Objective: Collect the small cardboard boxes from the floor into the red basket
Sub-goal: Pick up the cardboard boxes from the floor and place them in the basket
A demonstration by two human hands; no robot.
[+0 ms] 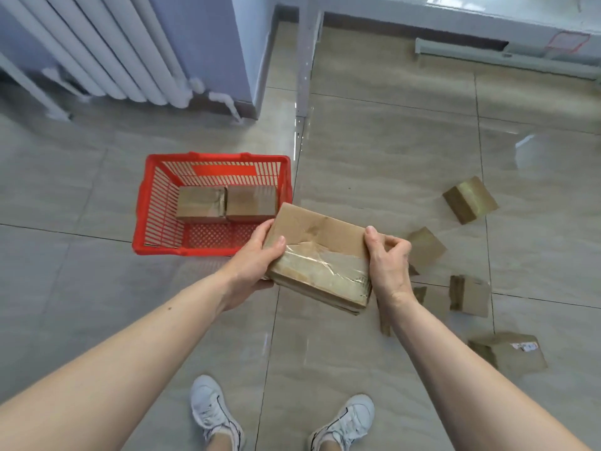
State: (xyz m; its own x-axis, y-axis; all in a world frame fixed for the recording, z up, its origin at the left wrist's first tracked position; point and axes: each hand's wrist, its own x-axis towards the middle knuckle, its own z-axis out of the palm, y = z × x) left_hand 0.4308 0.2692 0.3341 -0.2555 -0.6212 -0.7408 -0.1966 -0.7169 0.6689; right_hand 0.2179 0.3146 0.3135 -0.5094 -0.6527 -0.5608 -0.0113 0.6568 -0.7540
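While gripped between both hands — left hand [257,255], right hand [388,262] — taped box [320,255], beside red basket [153,203].

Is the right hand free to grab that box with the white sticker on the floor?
Probably not yet. The right hand and left hand both hold a taped box. The labelled box lies unobstructed on the floor.

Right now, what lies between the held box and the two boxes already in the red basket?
In the head view, only the red basket's bare mesh bottom and near right rim separate the held box from the two boxes inside; nothing else lies between.
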